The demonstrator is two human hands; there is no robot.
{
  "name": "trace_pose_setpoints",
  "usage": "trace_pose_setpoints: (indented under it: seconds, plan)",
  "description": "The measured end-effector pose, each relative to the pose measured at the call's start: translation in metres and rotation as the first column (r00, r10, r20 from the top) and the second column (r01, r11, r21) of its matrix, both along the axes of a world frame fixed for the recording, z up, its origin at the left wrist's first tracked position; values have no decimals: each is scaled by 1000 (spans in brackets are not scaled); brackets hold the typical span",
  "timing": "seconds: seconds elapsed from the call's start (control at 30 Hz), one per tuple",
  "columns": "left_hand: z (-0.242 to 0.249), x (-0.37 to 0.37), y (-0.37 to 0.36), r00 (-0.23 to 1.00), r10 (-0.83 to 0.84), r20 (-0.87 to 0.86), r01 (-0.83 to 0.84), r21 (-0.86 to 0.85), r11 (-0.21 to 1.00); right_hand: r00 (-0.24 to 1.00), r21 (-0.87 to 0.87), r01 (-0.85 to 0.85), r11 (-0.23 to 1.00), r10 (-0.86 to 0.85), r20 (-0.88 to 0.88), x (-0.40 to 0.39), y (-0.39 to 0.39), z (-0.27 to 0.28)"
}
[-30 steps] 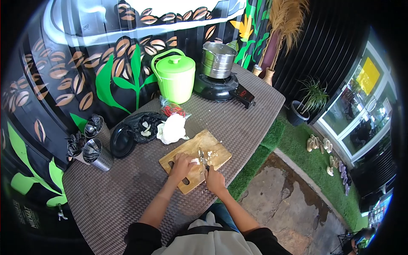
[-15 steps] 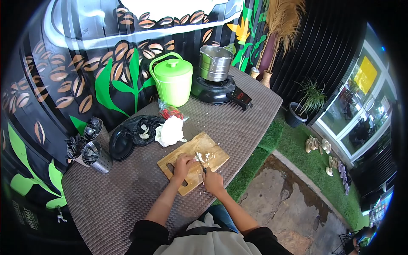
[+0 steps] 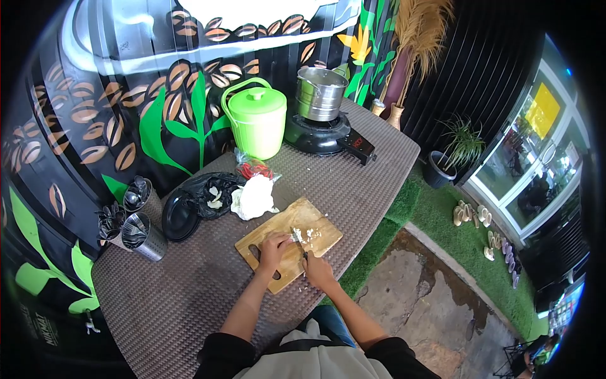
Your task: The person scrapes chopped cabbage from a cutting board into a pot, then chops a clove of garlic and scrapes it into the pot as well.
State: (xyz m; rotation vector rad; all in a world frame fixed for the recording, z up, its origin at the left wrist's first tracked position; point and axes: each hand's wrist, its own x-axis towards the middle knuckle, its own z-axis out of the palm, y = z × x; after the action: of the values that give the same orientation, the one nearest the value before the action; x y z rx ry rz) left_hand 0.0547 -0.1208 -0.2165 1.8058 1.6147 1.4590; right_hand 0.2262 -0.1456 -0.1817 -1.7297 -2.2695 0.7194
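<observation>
Knife point(image 3: 305, 254) is in the right hand's point(image 3: 319, 270) fist, blade angled away and slightly left, right by the left hand point(image 3: 273, 250), whose fingers look pinched on a white chunk point(image 3: 293, 237). Chopped bits point(image 3: 309, 237) sit just right, same cutting board point(image 3: 320, 222). Closest obstacle's those left fingers; white bundle's point(image 3: 254, 198) farther across the tabletop point(image 3: 189, 290).

Your wooden cutting board point(image 3: 291, 218): flat on bench point(image 3: 189, 284), set slantwise, handle cutout at left end partly covered. Your knife point(image 3: 305, 255): dark-handled, gripped in your right hand point(image 3: 319, 271), beside chopped white bits point(image 3: 309, 236), loosely scattered.
</observation>
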Motion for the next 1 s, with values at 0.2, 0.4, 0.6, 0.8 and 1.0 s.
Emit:
trace_pose_setpoints:
  seconds: [0.2, 0.4, 0.6, 0.8, 1.0]
  plan:
    - [-2, 1, 1, 1000, 4, -9, -4, -3, 1000, 996, -6, -17, 1000, 18, 89, -12, 21, 17]
    - [3, 2, 0, 999, 17, -31, -17, -12, 1000, 991, -8, -89, 996, 89, 96, -11, 30, 27]
    - [3, 1, 0, 998, 4, 55, -2, -41, 999, 984, 85, 10, 996, -25, 176, -27, 8, -3]
    - [0, 2, -2, 1000, 12, 19, -12, -8, 1000, 979, 121, -79, 989, 54, 198, -26, 30, 15]
    - [9, 2, -3, 999, 7, 51, -5, -48, 999, 982, 105, -66, 992, 46, 185, -21, -1, 4]
